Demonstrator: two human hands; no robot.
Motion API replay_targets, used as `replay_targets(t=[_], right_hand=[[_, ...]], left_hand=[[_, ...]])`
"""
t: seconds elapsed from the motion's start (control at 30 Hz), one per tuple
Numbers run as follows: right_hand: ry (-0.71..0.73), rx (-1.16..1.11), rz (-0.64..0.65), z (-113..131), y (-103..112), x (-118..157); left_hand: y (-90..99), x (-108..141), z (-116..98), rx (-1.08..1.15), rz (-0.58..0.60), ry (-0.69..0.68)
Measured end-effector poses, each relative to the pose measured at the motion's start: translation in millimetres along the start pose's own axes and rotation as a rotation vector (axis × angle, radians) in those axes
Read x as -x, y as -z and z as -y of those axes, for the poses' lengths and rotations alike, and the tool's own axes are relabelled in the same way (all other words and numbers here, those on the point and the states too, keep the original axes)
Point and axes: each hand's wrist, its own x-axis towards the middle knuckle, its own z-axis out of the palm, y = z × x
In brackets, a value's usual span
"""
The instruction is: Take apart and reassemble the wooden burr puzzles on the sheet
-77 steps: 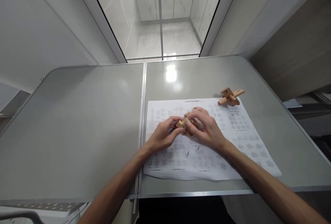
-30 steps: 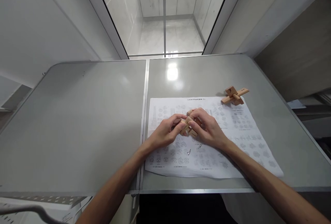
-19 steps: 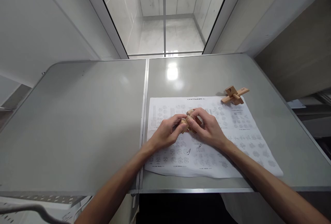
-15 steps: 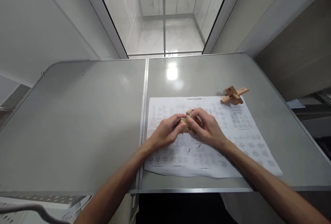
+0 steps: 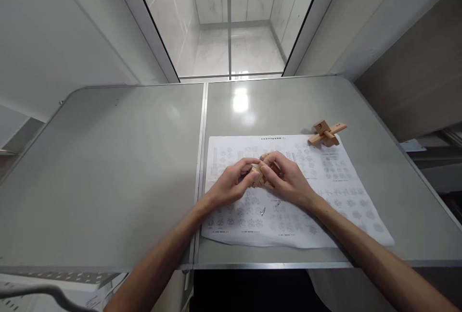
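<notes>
Both of my hands hold a small cluster of light wooden puzzle pieces [image 5: 258, 173] just above a printed instruction sheet [image 5: 288, 228]. My left hand [image 5: 236, 180] pinches its left side between thumb and fingers. From the right, my right hand [image 5: 287, 175] grips the same cluster, thumb pressed on its near face. Fingers cover much of the wood, so how the pieces interlock is hard to see. Farther back, at the sheet's upper right corner, lies another group of crossed wooden pieces [image 5: 327, 134] with dark numbers on them.
The grey folding table [image 5: 126, 168] has a metal seam [image 5: 200, 168] left of the sheet. Behind its far edge stands a glass panel [image 5: 212, 47]. A grey cable [image 5: 43, 290] shows at the lower left, below the table's front edge.
Hardly anything differs. The cluster has tilted very slightly between my fingers, while both hands keep their place and the other wooden group lies still.
</notes>
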Motion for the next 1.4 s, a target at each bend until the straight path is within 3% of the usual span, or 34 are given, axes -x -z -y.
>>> replay_targets(t=[0.1, 0.23, 0.43, 0.6, 0.73, 1.13, 1.27, 1.4], right_hand=[[-0.038, -0.020, -0.009, 0, 1, 0], [0.017, -0.005, -0.012, 1, 3, -1], [0.105, 0.127, -0.090, 2, 3, -1], [0.166, 0.250, -0.153, -2, 4, -4], [0.112, 0.341, -0.162, -10, 5, -5], [0.080, 0.380, -0.170, -11, 4, -5], [0.120, 0.326, -0.198, -7, 6, -5], [0.209, 0.170, -0.086, 0, 6, -2]], left_hand=[[-0.8, -1, -2, 0.078, -0.015, 0.028], [3.6, -2, -9, 0.211, -0.059, 0.096], [11.7, -2, -16, 0.186, -0.205, 0.208], [12.5, -2, -9, 0.269, -0.206, 0.246], [12.3, -2, -10, 0.314, -0.212, 0.265], [10.7, -1, -9, 0.290, -0.212, 0.275], [11.0, -2, -10, 0.239, -0.215, 0.257], [9.5, -2, -14, 0.118, -0.198, 0.214]])
